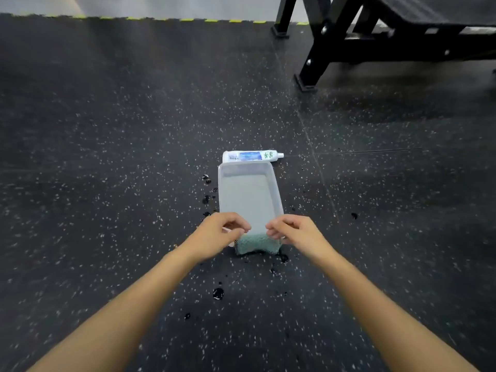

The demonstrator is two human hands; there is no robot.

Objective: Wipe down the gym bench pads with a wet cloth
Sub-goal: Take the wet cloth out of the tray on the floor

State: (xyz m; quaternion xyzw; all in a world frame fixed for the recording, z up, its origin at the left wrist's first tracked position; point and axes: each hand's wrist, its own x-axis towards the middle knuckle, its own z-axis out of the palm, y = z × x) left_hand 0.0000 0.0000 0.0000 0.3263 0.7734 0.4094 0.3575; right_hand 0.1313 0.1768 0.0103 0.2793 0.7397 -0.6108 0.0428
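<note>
Currently both arms reach out over the plastic tub (249, 194), which sits on the speckled rubber floor (107, 157) with water in it. My left hand (218, 232) and right hand (292, 232) sit at the tub's near end, one at each near corner, fingers curled. Can't tell whether either grip is pinching anything. Green cloth (257, 244) hangs over the tub's near rim, between my hands, lower edge at the floor. White tube (252, 156) lies flat just beyond the tub's far end. Dark water drops (218, 293) dot the floor around the tub. Black gym bench (402, 30) stands well beyond the tub, to its right.
</note>
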